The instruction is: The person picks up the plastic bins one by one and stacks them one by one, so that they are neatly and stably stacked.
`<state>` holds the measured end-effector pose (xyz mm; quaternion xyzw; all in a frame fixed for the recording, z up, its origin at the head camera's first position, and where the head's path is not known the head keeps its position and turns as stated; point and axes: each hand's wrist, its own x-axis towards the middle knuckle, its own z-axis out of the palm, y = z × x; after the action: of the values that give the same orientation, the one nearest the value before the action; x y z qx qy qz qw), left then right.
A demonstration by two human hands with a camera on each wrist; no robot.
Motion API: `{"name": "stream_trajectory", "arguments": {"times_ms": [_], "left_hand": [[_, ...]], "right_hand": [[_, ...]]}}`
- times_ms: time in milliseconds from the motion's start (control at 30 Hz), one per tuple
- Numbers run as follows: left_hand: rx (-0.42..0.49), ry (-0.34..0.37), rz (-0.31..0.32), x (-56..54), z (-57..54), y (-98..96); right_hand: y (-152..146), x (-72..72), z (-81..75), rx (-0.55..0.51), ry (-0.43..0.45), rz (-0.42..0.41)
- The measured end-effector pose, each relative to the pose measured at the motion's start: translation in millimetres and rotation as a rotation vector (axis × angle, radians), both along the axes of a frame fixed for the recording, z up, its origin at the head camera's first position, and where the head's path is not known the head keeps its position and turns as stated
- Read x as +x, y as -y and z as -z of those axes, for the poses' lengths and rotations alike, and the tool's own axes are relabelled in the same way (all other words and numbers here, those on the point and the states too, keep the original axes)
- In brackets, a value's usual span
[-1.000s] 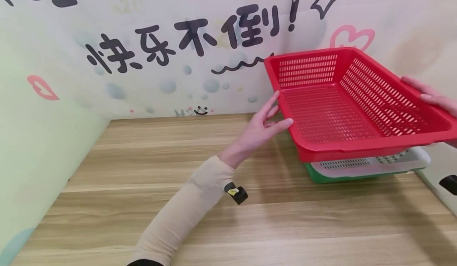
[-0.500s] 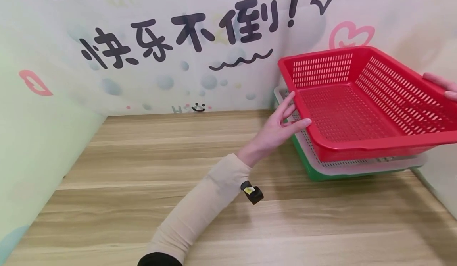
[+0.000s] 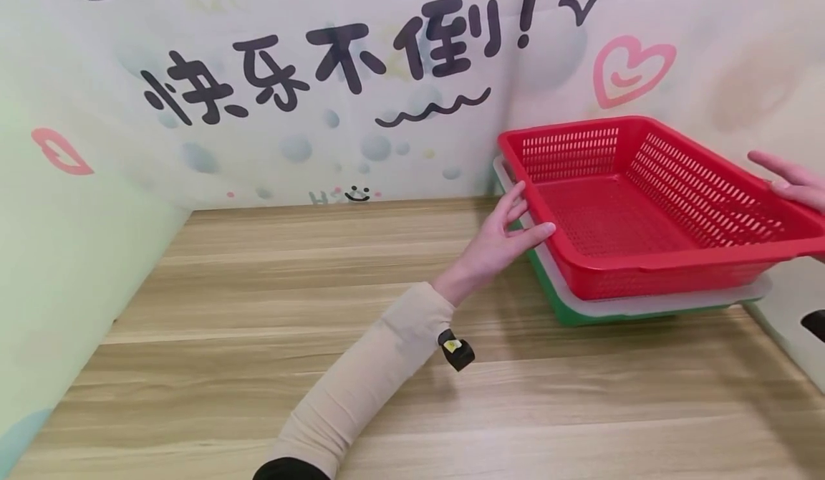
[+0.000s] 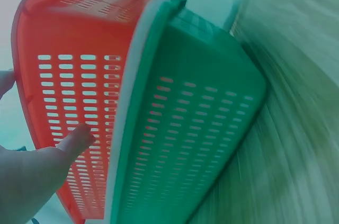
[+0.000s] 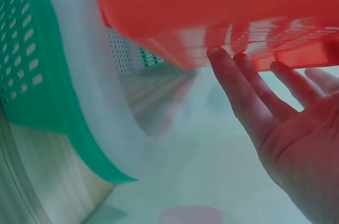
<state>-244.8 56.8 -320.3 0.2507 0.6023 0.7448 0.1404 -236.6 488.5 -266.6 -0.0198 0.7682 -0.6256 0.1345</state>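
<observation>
A red slotted basket (image 3: 619,215) sits tilted over the white basket (image 3: 683,302) and the green basket (image 3: 573,312). Its right end stays raised above them. My left hand (image 3: 496,240) grips the red rim on the left side, thumb at the rim; in the left wrist view a fingertip (image 4: 79,138) touches the slotted side wall. At the far right edge, my right hand (image 3: 795,183) has its thumb at the opposite rim. The right wrist view shows its fingers (image 5: 228,70) extended along the red basket's outer side, with a gap between red and white baskets.
The stack stands on a wood-grain table (image 3: 290,301) in its back right corner. Behind it hangs a white wall covering (image 3: 322,150) with black lettering, a pink heart and blue dots. A pale green wall (image 3: 58,251) borders the left.
Both hands moved the red basket rightward over the white and green ones, then lowered it. Its left end is now down in the white basket. The right fingers now show more above the rim.
</observation>
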Motion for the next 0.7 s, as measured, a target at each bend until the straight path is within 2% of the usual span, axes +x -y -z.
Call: {"name": "stream_trajectory", "arguments": {"times_ms": [100, 200, 233, 333, 433, 467, 533, 700], "left_hand": [[-0.033, -0.008, -0.016, -4.1, 4.4, 1.8], [-0.144, -0.07, -0.065, -8.2, 9.2, 5.6], [-0.194, -0.101, -0.085, -9.5, 10.3, 7.9], [-0.332, -0.188, -0.149, -13.2, 11.8, 16.4], [-0.382, -0.212, -0.183, -16.7, 12.8, 27.5], [-0.386, -0.216, -0.186, -17.7, 13.1, 31.2], [-0.391, -0.218, -0.181, -18.9, 14.5, 38.6], [-0.406, -0.211, -0.152, -19.2, 18.0, 53.5]], "right_hand": [[5, 2.3, 9.6, 0.042, -0.05, 0.017], [9, 0.8, 20.1, 0.192, -0.073, 0.035], [11, 0.7, 23.7, 0.254, -0.106, 0.036], [12, -0.4, 34.3, 0.322, -0.248, 0.031], [11, -0.5, 40.2, 0.344, -0.397, 0.007], [11, -0.1, 40.3, 0.349, -0.41, 0.006], [14, 0.9, 38.3, 0.42, -0.383, 0.001], [32, 6.1, 27.2, 0.623, -0.218, -0.024]]}}
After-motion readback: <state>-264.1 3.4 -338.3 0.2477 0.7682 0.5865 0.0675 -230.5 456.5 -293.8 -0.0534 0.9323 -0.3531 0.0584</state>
